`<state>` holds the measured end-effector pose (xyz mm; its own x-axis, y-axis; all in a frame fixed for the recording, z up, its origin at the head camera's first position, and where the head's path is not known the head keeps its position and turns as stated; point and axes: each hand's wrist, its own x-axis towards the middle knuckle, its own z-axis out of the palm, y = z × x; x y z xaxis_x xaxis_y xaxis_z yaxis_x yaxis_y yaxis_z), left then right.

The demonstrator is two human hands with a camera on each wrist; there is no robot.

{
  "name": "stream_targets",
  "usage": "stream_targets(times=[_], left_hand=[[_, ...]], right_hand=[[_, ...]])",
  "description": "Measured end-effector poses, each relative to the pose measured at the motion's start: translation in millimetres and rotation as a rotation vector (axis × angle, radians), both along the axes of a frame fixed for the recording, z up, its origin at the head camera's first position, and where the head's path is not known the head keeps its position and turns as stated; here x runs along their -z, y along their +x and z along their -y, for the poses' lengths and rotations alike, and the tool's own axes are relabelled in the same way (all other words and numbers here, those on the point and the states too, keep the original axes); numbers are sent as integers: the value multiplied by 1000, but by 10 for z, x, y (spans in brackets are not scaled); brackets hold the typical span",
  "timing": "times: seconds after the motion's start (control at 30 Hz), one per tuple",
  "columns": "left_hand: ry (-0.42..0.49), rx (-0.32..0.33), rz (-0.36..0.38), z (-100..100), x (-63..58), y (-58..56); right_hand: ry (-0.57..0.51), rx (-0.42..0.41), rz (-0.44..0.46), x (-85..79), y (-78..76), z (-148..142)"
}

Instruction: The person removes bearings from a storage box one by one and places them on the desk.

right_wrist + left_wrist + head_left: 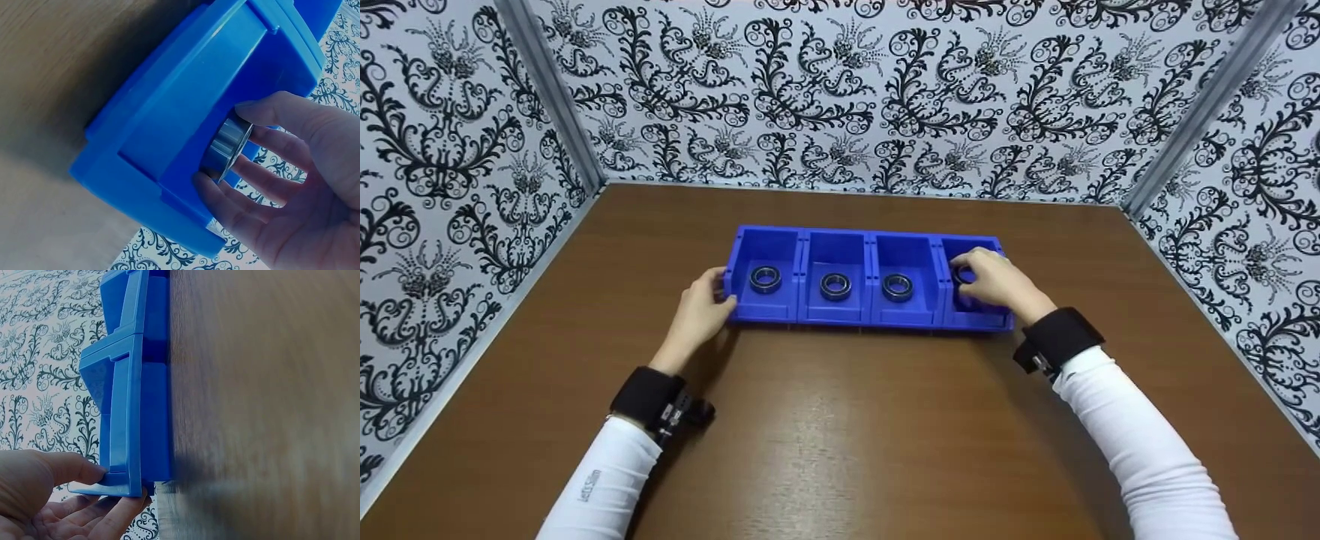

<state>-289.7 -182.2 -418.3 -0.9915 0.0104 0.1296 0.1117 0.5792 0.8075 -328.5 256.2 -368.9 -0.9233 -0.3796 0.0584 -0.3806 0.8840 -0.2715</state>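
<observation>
A row of blue plastic bins (829, 319) stands on the table, joined side by side. My left hand (701, 307) grips the outer wall of the leftmost bin (135, 422), its thumb on the front edge and its fingers along the outside. Inside the rightmost bin, my right hand (997, 281) pinches a metal ball bearing (229, 146) by its outer rim between thumb and fingers. Three more bearings lie flat in the other bins: one at the left (765, 279), another beside it (835, 286), and a third (897, 287) right of that.
The brown wooden table (825, 420) extends in front of the bins and to both sides. Patterned wall panels (825, 97) enclose it at the back, left and right, with grey metal posts (551, 90) at the corners.
</observation>
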Motion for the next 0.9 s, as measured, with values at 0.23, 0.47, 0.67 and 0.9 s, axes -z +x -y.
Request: stream_targets(times=[0.23, 0.47, 0.67, 0.9], left_hand=[[5, 2, -2, 3, 8, -16], [13, 4, -3, 12, 19, -22], [3, 2, 4, 7, 12, -7], [-1, 0, 20, 3, 6, -8]], right_hand=[[4, -2, -9, -57, 24, -5], [22, 0, -17, -81, 24, -14], [12, 6, -16, -95, 29, -30], [17, 9, -20, -133, 39, -27]])
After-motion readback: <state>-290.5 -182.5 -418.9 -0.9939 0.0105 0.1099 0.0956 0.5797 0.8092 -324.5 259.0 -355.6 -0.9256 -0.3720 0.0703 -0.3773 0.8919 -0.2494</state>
